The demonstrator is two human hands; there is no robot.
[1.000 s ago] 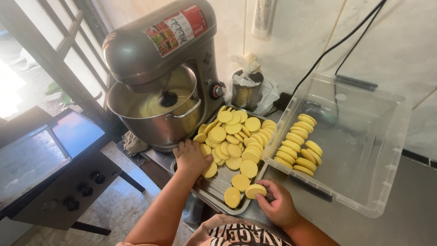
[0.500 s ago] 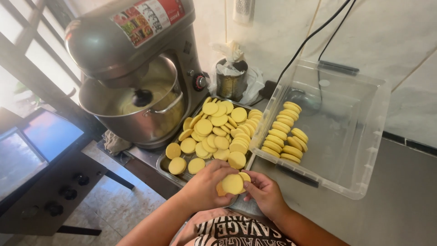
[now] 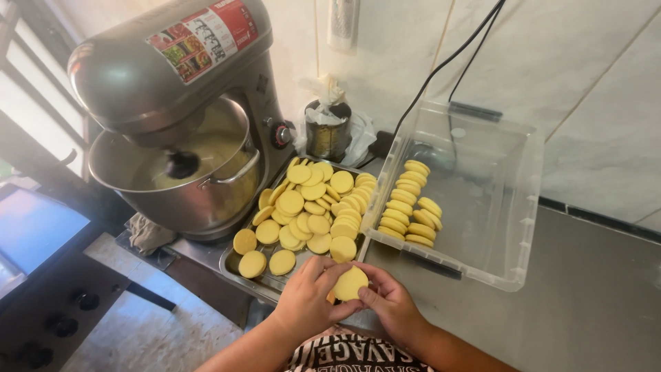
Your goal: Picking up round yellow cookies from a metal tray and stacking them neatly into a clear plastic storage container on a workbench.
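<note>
Label: a rectangular red and multicoloured sticker (image 3: pixel 203 32) sat on top of the grey stand mixer (image 3: pixel 172 103).
Grip: left hand (image 3: pixel 310 300) and right hand (image 3: pixel 392 306) pinched one yellow dough disc (image 3: pixel 350 283) together, just in front of the metal tray (image 3: pixel 268 281).
Box: clear plastic tub (image 3: pixel 482 207), discs in rows.
Surface: grey counter (image 3: pixel 592 303), tiled wall (image 3: pixel 585 89).

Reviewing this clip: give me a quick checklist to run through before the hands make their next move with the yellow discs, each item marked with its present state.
1. Both hands on the stack: ok. The left hand and right hand meet around the stack of yellow discs.
2. Firmness of the grip: cannot tell; fingers hide the lower discs.
3. Space in the clear plastic bin: ok. Its rows of discs sit at the near left end; the rest of the floor is bare.
4. Supply in the metal tray: ok, many discs remain.
5. Mixer bowl beside the tray: ok, apart from both hands.
</note>
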